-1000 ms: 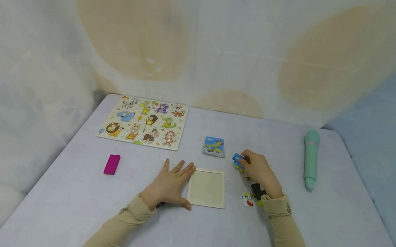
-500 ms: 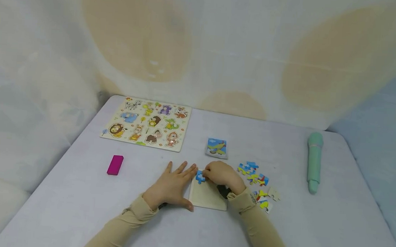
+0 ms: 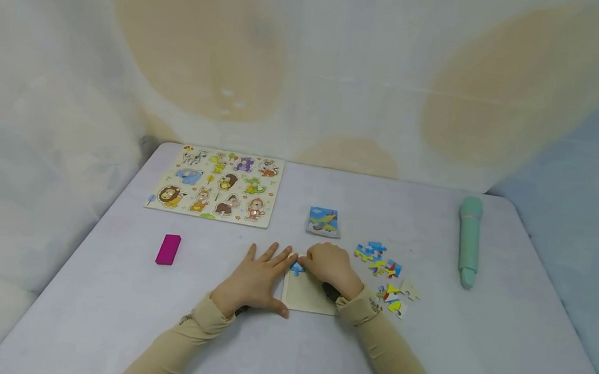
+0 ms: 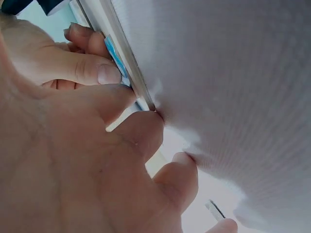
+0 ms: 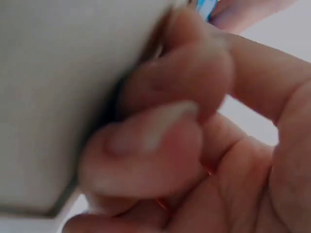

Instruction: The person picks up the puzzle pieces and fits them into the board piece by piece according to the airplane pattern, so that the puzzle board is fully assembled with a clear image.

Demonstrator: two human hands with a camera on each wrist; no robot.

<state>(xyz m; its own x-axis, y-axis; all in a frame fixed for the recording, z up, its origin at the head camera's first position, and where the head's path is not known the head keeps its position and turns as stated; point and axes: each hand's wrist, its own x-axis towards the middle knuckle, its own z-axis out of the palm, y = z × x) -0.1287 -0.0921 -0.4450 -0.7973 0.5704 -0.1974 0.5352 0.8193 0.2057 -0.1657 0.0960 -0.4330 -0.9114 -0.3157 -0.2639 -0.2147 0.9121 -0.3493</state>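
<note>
We've got a blue puzzle piece [image 3: 297,268] sitting in the 11 o'clock corner of a pale square tray [image 3: 303,297]. Our right hand [image 3: 332,265] is right on it, fingers curled in and pinching the piece. Our left hand [image 3: 255,281] is at the tray's 9 o'clock, fingers straight and spread, touching its edge. At 12 o'clock we see a little airplane picture [image 3: 323,221], and around 3 there's a messy bunch of loose pieces [image 3: 378,267]. Further off: an animal board [image 3: 218,173] at 10, a magenta block [image 3: 168,249] at 9, a mint-green microphone-shaped thing [image 3: 469,243] between 2 and 3.
</note>
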